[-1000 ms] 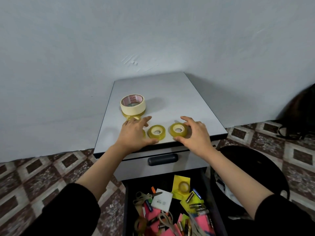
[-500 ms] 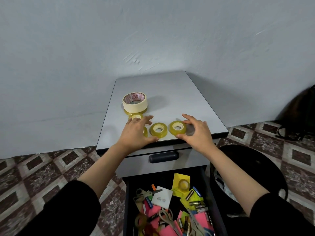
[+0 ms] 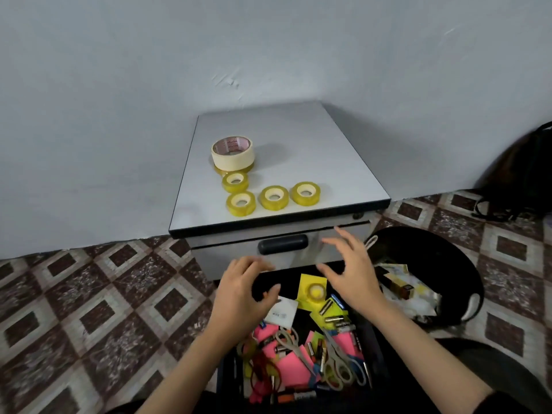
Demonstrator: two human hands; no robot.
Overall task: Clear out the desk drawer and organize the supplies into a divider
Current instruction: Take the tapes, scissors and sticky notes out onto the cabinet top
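An open black drawer [image 3: 377, 348] below the cabinet holds a clutter of scissors [image 3: 337, 358], batteries [image 3: 337, 319], pink and yellow sticky notes [image 3: 291, 364], a white card [image 3: 282, 310] and a small yellow tape roll [image 3: 316, 291]. My left hand [image 3: 243, 294] and my right hand [image 3: 351, 271] hover over the drawer's far end, fingers spread, holding nothing. On the grey cabinet top [image 3: 313, 150] lie several small yellow tape rolls [image 3: 274, 198] and a big cream masking tape roll [image 3: 233, 152] stacked on another yellow roll.
A closed upper drawer with a dark handle [image 3: 283, 244] faces me. A black bin [image 3: 448, 264] with paper scraps stands right of the drawer. A dark bag [image 3: 525, 171] leans on the wall at far right. The floor is patterned tile.
Both hands let go of the yellow tape rolls on the cabinet top and drew back down over the open drawer. The rolls stay on the top.
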